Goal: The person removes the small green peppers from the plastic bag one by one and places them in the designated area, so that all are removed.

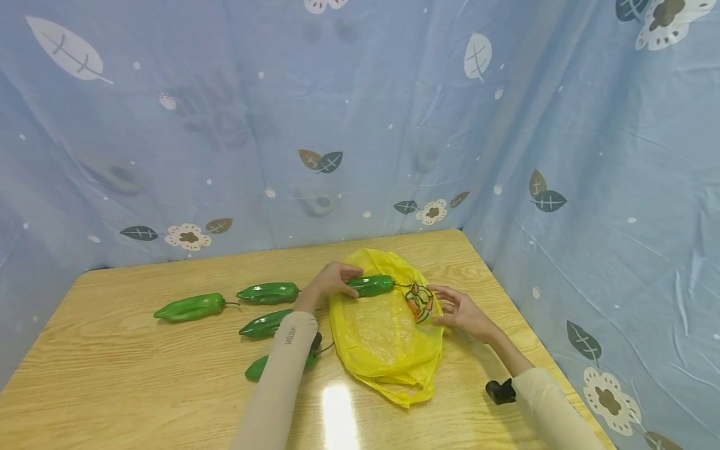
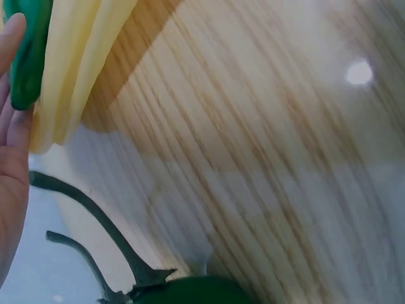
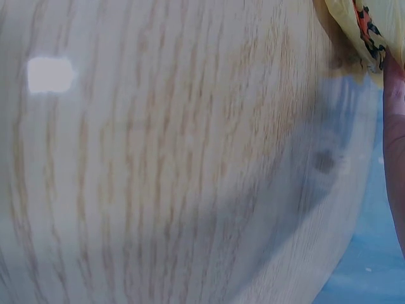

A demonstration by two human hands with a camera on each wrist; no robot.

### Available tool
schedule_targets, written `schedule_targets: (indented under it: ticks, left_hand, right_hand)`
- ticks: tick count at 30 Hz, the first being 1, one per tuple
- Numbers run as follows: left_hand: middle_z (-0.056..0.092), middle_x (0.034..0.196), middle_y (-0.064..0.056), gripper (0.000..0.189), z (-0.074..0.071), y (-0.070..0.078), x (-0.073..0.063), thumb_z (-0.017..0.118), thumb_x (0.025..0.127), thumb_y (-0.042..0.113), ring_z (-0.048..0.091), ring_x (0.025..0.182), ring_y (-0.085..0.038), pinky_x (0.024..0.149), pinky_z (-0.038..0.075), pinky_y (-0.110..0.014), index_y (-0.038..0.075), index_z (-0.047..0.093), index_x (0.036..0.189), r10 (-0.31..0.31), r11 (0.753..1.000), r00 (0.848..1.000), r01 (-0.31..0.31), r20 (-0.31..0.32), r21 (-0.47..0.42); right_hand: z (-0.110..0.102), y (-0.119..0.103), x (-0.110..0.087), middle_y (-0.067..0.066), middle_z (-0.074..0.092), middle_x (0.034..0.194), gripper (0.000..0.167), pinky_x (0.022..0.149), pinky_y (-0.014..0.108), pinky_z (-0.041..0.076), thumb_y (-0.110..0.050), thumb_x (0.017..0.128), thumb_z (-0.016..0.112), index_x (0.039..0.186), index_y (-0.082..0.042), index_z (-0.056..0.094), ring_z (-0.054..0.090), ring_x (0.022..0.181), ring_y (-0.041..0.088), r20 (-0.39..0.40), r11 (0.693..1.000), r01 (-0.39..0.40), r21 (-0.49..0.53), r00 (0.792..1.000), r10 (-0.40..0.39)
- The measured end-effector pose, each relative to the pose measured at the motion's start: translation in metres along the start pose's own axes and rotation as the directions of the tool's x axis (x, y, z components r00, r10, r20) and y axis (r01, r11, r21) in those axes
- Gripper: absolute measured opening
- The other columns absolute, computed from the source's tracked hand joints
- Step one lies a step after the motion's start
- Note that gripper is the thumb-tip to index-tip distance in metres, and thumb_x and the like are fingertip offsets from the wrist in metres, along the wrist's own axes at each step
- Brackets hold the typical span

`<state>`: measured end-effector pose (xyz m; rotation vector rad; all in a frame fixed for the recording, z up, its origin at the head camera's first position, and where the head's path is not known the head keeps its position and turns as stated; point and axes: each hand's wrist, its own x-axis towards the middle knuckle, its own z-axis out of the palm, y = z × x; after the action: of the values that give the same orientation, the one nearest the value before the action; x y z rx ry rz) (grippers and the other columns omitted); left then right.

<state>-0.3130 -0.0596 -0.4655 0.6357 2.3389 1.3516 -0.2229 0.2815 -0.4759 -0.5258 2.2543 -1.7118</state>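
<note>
A long green pepper (image 1: 371,285) lies over a yellow plastic bag (image 1: 382,337) in the head view, its thin stem pointing right. My left hand (image 1: 334,281) grips this pepper by its left end, thumb on the near side. The left wrist view shows the thumb across the pepper (image 2: 26,69) with fingers behind it. At the bag's right edge, my right hand (image 1: 462,314) touches the plastic with fingers spread apart, beside an orange, green and black patch (image 1: 419,303) on the bag. In the right wrist view, a finger (image 3: 395,139) meets the bag (image 3: 347,14).
Left of the bag, several more green peppers lie on the wooden table (image 1: 140,387), among them one at the far left (image 1: 191,307) and one behind the left forearm (image 1: 268,292). A blue patterned curtain (image 1: 253,125) hangs along the back and right edges.
</note>
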Motion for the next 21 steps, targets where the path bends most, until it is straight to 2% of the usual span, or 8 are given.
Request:
schedule_targets:
  ticks: [5, 13, 15, 17, 19, 21]
  left_hand:
    - [0.055, 0.135, -0.014, 0.063, 0.003, 0.001, 0.003, 0.081, 0.074, 0.002, 0.051, 0.126, -0.028, 0.104, 0.041, -0.033, -0.002, 0.055, 0.132, 0.005, 0.991, 1.0, -0.007, 0.012, 0.133]
    - [0.054, 0.137, -0.012, 0.072, 0.008, 0.004, 0.005, 0.085, 0.071, 0.008, 0.049, 0.128, -0.026, 0.107, 0.037, -0.035, 0.006, 0.055, 0.136, -0.037, 0.966, 0.999, 0.027, 0.034, 0.257]
    - [0.054, 0.137, -0.012, 0.071, 0.01, 0.005, 0.005, 0.084, 0.071, 0.007, 0.049, 0.127, -0.026, 0.107, 0.037, -0.036, 0.006, 0.055, 0.136, -0.031, 0.963, 0.999, 0.021, 0.03, 0.268]
    - [0.055, 0.136, -0.012, 0.067, 0.011, 0.005, 0.004, 0.082, 0.074, 0.006, 0.05, 0.126, -0.026, 0.106, 0.038, -0.037, 0.006, 0.055, 0.135, -0.015, 0.962, 1.0, 0.007, 0.026, 0.273]
    - [0.055, 0.135, -0.012, 0.063, 0.012, 0.005, 0.004, 0.081, 0.076, 0.006, 0.05, 0.125, -0.027, 0.106, 0.039, -0.037, 0.006, 0.056, 0.135, -0.008, 0.963, 1.0, 0.004, 0.012, 0.27]
    - [0.056, 0.135, -0.013, 0.06, 0.012, 0.005, 0.004, 0.079, 0.079, 0.006, 0.052, 0.123, -0.028, 0.104, 0.04, -0.038, 0.008, 0.057, 0.134, -0.007, 0.967, 1.0, 0.008, -0.006, 0.256]
  right_hand:
    - [0.002, -0.003, -0.001, 0.023, 0.031, 0.147, 0.071, 0.107, 0.065, 0.021, 0.001, 0.082, 0.072, 0.145, -0.003, 0.038, 0.03, 0.133, 0.044, -0.001, 1.0, -0.014, 0.011, 1.0, 0.014]
    - [0.001, -0.004, 0.0, 0.023, 0.03, 0.147, 0.072, 0.107, 0.065, 0.022, 0.0, 0.083, 0.072, 0.145, -0.003, 0.038, 0.028, 0.133, 0.044, 0.003, 1.0, -0.019, 0.016, 1.0, 0.019]
    - [0.001, -0.004, 0.0, 0.023, 0.031, 0.146, 0.071, 0.105, 0.062, 0.028, -0.001, 0.083, 0.072, 0.145, -0.004, 0.038, 0.03, 0.132, 0.043, 0.003, 1.0, -0.027, 0.011, 1.0, 0.027]
    - [0.001, -0.004, -0.001, 0.023, 0.032, 0.144, 0.071, 0.102, 0.053, 0.037, -0.002, 0.083, 0.073, 0.145, -0.004, 0.038, 0.032, 0.13, 0.042, 0.0, 0.999, -0.036, 0.001, 0.999, 0.036]
    - [0.001, -0.003, -0.001, 0.024, 0.034, 0.141, 0.071, 0.094, 0.044, 0.046, -0.002, 0.084, 0.072, 0.146, -0.005, 0.038, 0.039, 0.124, 0.041, 0.003, 0.999, -0.046, 0.005, 0.999, 0.046]
    - [0.0, -0.003, -0.001, 0.025, 0.036, 0.138, 0.071, 0.085, 0.035, 0.051, -0.001, 0.084, 0.072, 0.146, -0.005, 0.038, 0.046, 0.118, 0.039, 0.007, 0.999, -0.051, 0.011, 0.999, 0.051]
